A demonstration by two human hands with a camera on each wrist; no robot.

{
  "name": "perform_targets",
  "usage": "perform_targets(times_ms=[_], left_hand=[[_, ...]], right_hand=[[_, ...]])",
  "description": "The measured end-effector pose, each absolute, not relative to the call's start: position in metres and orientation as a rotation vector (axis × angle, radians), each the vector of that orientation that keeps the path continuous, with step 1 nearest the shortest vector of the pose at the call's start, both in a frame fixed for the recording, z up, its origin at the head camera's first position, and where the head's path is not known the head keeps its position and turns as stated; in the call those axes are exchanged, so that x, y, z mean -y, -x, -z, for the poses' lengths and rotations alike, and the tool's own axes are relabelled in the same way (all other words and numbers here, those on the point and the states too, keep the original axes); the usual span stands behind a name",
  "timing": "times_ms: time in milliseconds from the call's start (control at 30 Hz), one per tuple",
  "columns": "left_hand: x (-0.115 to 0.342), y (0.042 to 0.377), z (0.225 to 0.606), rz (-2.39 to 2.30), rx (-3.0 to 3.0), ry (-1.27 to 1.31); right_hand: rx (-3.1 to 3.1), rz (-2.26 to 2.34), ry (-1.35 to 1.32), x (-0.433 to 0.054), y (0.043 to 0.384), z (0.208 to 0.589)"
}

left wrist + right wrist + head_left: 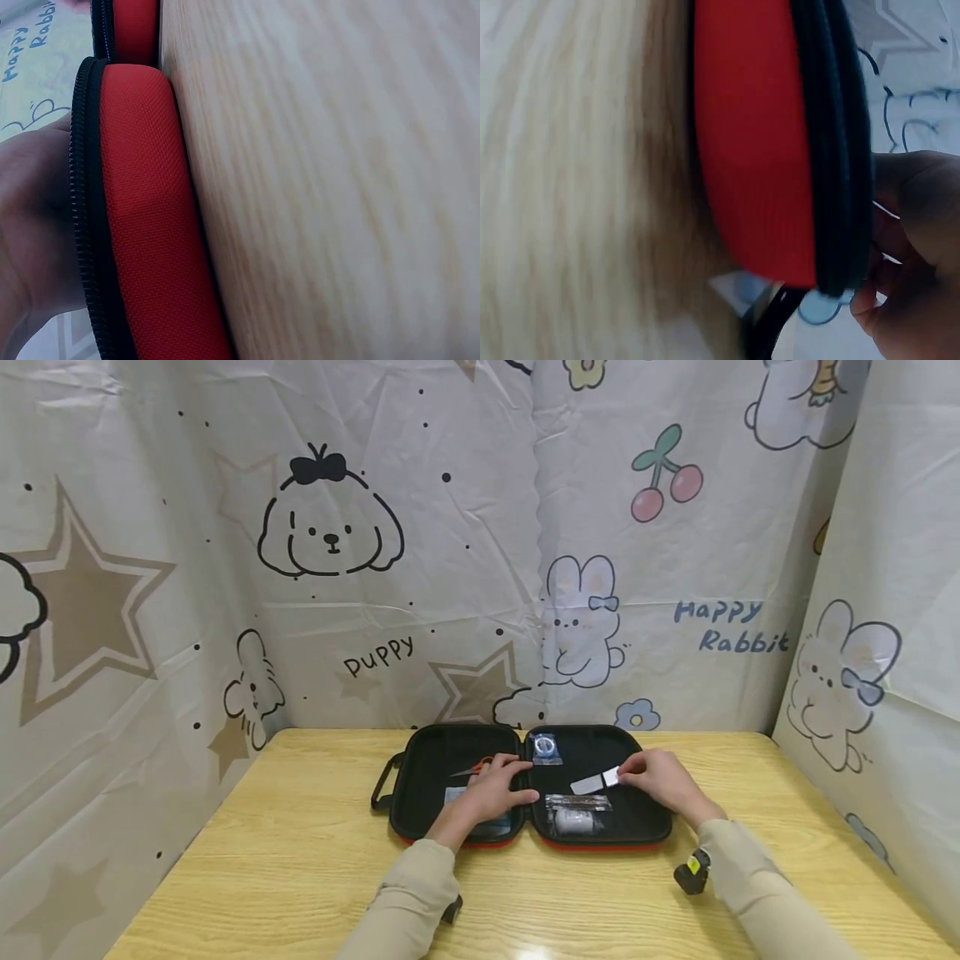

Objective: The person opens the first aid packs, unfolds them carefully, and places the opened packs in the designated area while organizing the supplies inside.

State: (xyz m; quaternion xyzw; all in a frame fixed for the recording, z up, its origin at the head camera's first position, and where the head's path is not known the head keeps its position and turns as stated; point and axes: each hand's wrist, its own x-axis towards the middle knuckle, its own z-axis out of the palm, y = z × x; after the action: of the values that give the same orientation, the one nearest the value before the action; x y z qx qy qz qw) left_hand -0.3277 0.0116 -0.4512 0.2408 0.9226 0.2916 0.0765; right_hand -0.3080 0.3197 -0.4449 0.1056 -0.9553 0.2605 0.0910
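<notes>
An unzipped case (457,739) lies spread flat, black inside, its red outside (142,172) showing in the left wrist view. My right hand (660,781) is over its right half, thumb and fingers pinching the end of a flat white strip (587,786) with a dark band across it. My left hand (491,789) reaches over the left half, fingers extended toward the hinge. Partly hidden by that hand are orange-handled scissors (467,772) and a pale blue packet (453,794). In the wrist views the case walls hide most of both hands' fingers.
In the right half lie a round blue-and-white item in a clear packet (546,748), a silvery narrow packet (579,802) and a wrapped white roll (573,821). The case's carry handle (382,782) sticks out left. A wooden table (555,902) bears it, with a printed curtain (450,593) behind.
</notes>
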Motion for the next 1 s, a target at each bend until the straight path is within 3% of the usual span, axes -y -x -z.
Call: perform_targets(times_ms=[667,1000], left_hand=[[-0.012,0.33,0.453,-0.842,-2.782,-0.72],[-0.012,0.328,0.452,-0.856,-2.78,-0.721]], right_hand=[[2.935,-0.852,-0.569,-0.283,0.316,0.44],[2.981,-0.869,-0.406,-0.295,0.319,0.432]])
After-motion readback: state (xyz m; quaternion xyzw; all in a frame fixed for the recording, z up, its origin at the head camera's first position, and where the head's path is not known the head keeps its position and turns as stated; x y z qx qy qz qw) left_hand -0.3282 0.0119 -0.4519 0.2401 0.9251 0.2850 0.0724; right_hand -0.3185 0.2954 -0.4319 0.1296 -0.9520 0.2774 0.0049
